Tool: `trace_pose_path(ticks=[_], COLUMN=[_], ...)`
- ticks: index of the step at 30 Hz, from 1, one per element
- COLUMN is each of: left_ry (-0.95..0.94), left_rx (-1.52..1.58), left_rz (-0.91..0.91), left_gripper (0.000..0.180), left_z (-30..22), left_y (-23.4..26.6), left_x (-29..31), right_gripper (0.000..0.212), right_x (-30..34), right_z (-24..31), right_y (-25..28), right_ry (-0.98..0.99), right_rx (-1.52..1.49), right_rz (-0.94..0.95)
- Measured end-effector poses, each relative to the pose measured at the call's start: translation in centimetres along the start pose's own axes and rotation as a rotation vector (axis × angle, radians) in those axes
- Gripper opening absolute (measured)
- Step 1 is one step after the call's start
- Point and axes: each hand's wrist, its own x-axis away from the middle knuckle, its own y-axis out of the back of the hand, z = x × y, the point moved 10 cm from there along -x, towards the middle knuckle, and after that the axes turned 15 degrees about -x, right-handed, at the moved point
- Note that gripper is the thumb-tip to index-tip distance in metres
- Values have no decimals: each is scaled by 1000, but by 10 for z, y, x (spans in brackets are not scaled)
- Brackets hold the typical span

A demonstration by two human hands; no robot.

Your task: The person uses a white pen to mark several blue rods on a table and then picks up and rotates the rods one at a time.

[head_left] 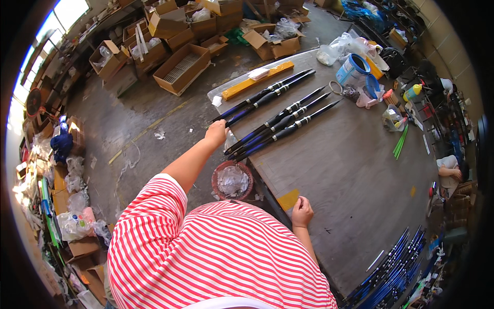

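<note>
At the table's left edge, my left hand (pixel 216 133) is closed on the butt end of a black and blue fishing rod (pixel 253 107). Another fishing rod (pixel 247 102) lies right beside it. Three more fishing rods (pixel 282 123) with silver reel seats rest side by side, a little nearer to me. My right hand (pixel 302 212) is held at the near table edge beside a yellow patch (pixel 288 200). Its fingers are curled in, and nothing shows in them.
The grey table (pixel 355 170) bears a yellow bar (pixel 242 88), a blue tub (pixel 353 69), green sticks (pixel 400 144) and a heap of blue rods (pixel 391 273). Below its left edge stands a red waste basket (pixel 215 181). Cardboard boxes (pixel 181 67) crowd the floor beyond.
</note>
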Motion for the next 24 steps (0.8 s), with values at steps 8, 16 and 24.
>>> trace_pose_path(ticks=[8, 16, 24], left_ry=[-56, 18, -175], left_rx=[293, 881, 838], left_rz=[209, 613, 829], left_gripper=[43, 38, 40], left_z=[-10, -31, -23], left_y=[-13, 4, 91], left_x=[-6, 51, 148], right_gripper=[9, 10, 42], right_x=[-2, -4, -104], right_z=[5, 1, -5], right_y=[3, 7, 54], right_ry=[-31, -86, -509], right_rx=[-3, -106, -1054], right_rz=[-1, 7, -126])
